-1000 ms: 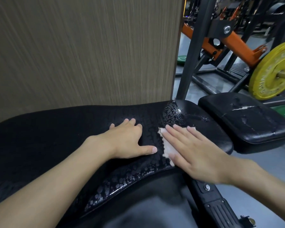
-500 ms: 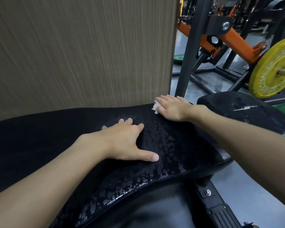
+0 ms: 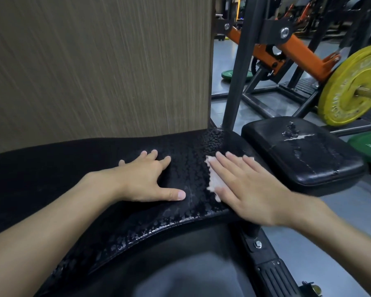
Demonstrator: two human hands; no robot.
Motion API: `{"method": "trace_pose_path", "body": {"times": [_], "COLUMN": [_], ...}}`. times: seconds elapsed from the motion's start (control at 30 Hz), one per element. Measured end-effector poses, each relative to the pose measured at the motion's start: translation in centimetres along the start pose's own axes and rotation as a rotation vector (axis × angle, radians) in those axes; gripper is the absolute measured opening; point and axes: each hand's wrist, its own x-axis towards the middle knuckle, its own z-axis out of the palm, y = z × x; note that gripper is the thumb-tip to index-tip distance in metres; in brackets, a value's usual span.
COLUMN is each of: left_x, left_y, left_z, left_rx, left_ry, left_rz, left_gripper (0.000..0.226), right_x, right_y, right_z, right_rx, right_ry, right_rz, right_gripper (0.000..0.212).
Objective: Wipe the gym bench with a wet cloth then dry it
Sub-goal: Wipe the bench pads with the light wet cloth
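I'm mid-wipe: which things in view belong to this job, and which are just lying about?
Job:
bench pad, beaded with water
white cloth, pressed flat under the right hand
left hand, flat on the pad

Lying about:
yellow weight plate
green plate
orange machine arm
wood-grain panel

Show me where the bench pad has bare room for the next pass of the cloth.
Widest: the long stretch of bench pad left of the left hand, along the wooden panel. Also the wet strip between the left hand and the cloth under the right hand, and the separate seat pad. Crowded: the far corner by the upright post.
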Motion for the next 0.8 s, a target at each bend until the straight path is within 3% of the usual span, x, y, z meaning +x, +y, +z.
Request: {"method": "trace_pose_path", "body": {"times": [0.17, 0.37, 0.53, 0.8], "left_x": [0.0, 0.2, 0.7, 0.4], "left_y": [0.0, 0.0, -0.5, -0.5], "left_z": [0.1, 0.1, 0.4, 0.6], "left_rx": [0.029, 0.003, -0.035, -0.032], "left_ry": [-0.008, -0.016, -0.005, 0.04], "left_rz": [0.003, -0.002, 0.001, 0.031], "left_gripper": [0.121, 0.124, 0.129, 0.121], "right_x": [-2.5, 7.0, 14.7, 9.4], "right_y": [0.6, 4.0, 6.3, 4.7], "right_z": [0.2, 0.1, -0.2, 0.6], "right_rx": [-0.009, 0.071, 0.169, 0.133], "right_ry": [-0.014, -0.066, -0.125, -0.035], "right_rz": [-0.018, 0.077, 0.176, 0.231], "right_gripper": [0.074, 0.061, 0.063, 0.063]}}
